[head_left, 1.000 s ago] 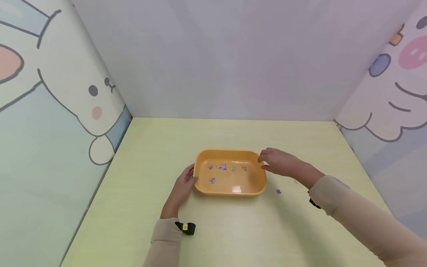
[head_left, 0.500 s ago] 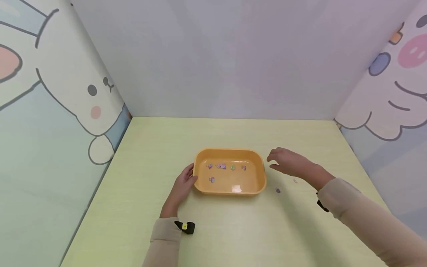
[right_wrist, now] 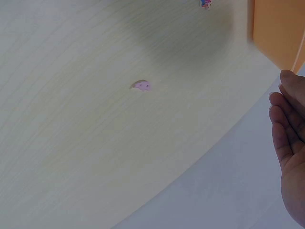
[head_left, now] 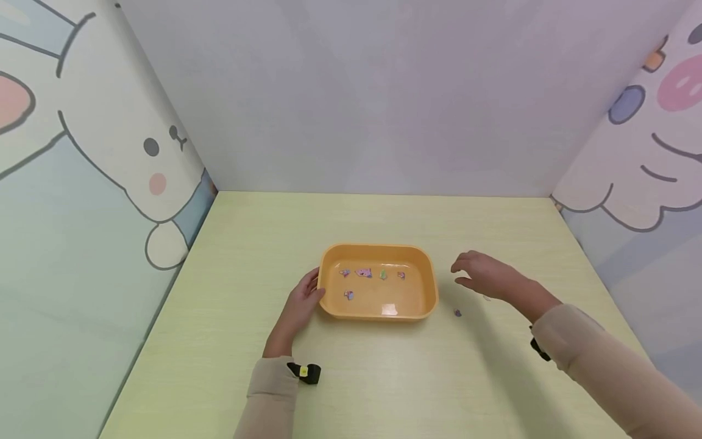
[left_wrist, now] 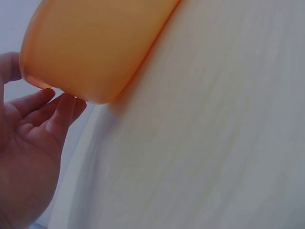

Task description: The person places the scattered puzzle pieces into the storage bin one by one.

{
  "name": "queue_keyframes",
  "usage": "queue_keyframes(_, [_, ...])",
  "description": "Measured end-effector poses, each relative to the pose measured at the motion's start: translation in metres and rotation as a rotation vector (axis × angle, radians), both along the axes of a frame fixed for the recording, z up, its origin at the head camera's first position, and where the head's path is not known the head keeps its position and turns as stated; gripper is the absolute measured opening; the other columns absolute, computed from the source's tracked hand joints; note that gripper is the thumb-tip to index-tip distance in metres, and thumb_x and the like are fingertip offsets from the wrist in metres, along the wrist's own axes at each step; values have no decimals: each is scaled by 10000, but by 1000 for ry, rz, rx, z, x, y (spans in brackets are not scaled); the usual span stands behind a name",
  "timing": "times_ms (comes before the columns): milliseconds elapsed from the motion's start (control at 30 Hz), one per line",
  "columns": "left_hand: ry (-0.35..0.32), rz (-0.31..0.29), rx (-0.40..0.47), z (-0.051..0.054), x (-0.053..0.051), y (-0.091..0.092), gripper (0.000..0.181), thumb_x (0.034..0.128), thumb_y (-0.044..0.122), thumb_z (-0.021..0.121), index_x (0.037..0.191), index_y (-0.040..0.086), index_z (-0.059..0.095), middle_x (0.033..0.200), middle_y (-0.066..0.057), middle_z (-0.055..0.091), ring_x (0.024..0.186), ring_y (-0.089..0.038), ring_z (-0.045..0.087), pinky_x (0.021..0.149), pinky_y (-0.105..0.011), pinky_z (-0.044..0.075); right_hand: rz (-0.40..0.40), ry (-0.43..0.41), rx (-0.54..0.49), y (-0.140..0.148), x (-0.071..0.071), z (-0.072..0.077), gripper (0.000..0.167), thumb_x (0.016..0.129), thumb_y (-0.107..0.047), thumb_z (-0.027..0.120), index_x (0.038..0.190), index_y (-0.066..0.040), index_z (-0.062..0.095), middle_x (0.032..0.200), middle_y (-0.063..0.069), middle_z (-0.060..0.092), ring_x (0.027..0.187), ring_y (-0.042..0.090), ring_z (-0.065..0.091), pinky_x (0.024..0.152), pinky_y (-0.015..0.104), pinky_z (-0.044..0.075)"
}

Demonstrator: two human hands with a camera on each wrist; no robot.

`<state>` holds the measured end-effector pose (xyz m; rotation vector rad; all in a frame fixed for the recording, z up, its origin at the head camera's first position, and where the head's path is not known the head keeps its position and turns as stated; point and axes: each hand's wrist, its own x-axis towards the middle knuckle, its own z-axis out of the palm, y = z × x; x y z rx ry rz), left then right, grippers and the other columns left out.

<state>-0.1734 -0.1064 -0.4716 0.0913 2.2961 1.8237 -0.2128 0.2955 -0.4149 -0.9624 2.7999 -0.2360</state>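
A shallow orange plastic tray [head_left: 378, 302] lies on the table with several tiny colourful flat pieces in it, among them a purple piece [head_left: 363, 273] and a green piece [head_left: 382, 275]. My left hand [head_left: 298, 305] holds the tray's left end, thumb at the rim and fingers against the outer wall, as the left wrist view also shows. To the right of the tray, my right hand [head_left: 485, 275] hovers over the table, fingers loosely bent, nothing visible in them. Below it on the table lie a small dark purple piece [head_left: 457, 312] and a pale pink piece [right_wrist: 142, 86].
The pale wooden table [head_left: 378, 378] meets a plain wall [head_left: 378, 110] at the back. Side walls with cartoon animals, a white rabbit [head_left: 137, 152] on the left and a pig [head_left: 658, 134] on the right, border it.
My right hand has moved right, from over the tray's right rim to the table beyond it. My left hand and the tray have stayed put.
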Motion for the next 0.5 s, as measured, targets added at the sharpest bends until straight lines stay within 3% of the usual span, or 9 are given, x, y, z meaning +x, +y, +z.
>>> queue_keyframes(500, [-12,1,13,-1,-1,0,523,1003,52,496,1484,-43,316,1497,-227,359,1355,-342,377,1070,-397,369,-82,-1,-40,24,9,-26,178,842,-20,734,1010,26,694,961,84,635,920,309,604,800,448,539])
